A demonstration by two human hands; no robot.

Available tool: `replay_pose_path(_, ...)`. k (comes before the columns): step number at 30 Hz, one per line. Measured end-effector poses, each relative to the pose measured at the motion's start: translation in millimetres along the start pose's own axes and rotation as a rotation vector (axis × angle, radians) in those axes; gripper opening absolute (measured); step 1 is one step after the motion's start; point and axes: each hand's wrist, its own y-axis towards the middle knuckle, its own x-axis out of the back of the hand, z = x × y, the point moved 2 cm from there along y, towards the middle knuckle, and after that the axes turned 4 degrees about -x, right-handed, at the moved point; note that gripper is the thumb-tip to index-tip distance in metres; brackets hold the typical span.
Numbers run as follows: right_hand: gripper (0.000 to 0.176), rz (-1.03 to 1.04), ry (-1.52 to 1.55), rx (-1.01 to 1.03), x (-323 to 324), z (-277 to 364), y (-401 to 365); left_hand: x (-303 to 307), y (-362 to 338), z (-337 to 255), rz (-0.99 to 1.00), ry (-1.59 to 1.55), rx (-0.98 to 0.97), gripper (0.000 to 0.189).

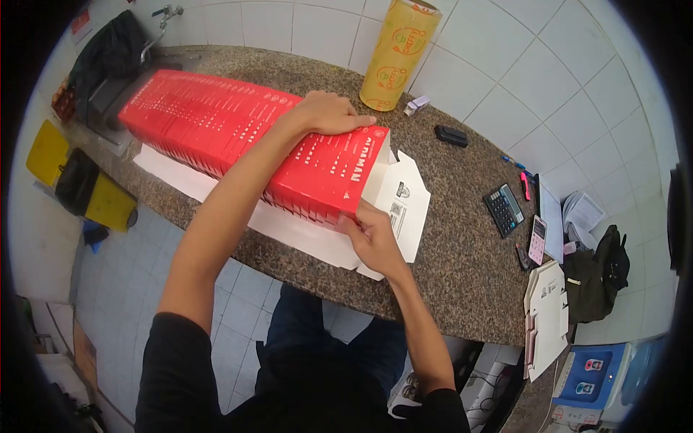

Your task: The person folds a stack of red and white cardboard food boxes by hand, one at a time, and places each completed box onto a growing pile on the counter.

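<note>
A long red box (216,123) with white print lies across the granite counter, its right end showing white flaps (404,195). My left hand (328,114) rests on the box's top near the far edge, with its fingers pointing right. At the near right corner, my right hand (372,234) grips the box's edge between thumb and fingers. Under the box a flat white cardboard sheet (303,238) sticks out along the near side. The inside of the box is mostly hidden.
A yellow roll (397,58) stands by the tiled wall, near a black object (451,136). To the right are a calculator (503,210), a pink phone-like item (537,239) and folded cardboard (546,317). A sink (108,123) is at the far left.
</note>
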Motion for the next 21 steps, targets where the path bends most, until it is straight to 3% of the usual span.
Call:
replay_pose_path(5,0.027,-0.046,0.069,0.100,-7.5,-11.8,-9.6,-0.4,-0.7,-3.3,0.031,-0.029,0.021,0.070)
replay_pose_path(8,0.020,-0.070,0.140,-0.044,0.7,-14.5,-20.3,1.9,-1.0,-2.9,0.007,0.008,0.027,0.070)
replay_pose_path(10,0.018,0.058,-0.447,-0.192,7.9,-13.9,-24.5,0.1,-2.7,-1.4,0.010,0.027,0.034,0.070)
replay_pose_path(11,0.018,0.058,-0.447,-0.197,-0.6,-18.3,-24.0,-0.3,-2.2,-1.6,0.015,0.004,0.031,0.070)
replay_pose_path(13,0.010,-0.126,-0.363,0.037,-19.8,-25.4,-19.3,-0.1,-1.3,-3.7,0.019,-0.018,0.021,0.070)
replay_pose_path(14,0.010,-0.131,-0.365,0.035,-17.7,-26.2,-21.4,0.2,-1.8,-3.9,0.019,-0.019,0.027,0.070)
replay_pose_path(16,0.031,0.060,-0.320,-0.146,-15.6,-30.6,-22.1,0.9,-1.0,-4.8,0.015,-0.013,0.029,0.070)
replay_pose_path(17,0.043,0.052,-0.196,0.002,-12.4,-50.4,-19.1,0.1,-1.6,-4.5,0.007,-0.004,0.022,0.069)
replay_pose_path(19,0.056,-0.056,0.167,-0.113,11.2,-39.6,-8.3,0.5,-0.6,0.1,-0.008,0.020,0.016,0.069)
replay_pose_path(20,0.059,-0.206,0.321,-0.138,26.4,-38.9,5.1,-0.6,1.4,1.5,-0.007,0.010,0.031,0.068)
replay_pose_path(21,0.058,-0.361,0.107,-0.038,43.4,-41.8,20.0,-2.7,2.3,0.8,-0.001,-0.007,0.045,0.066)
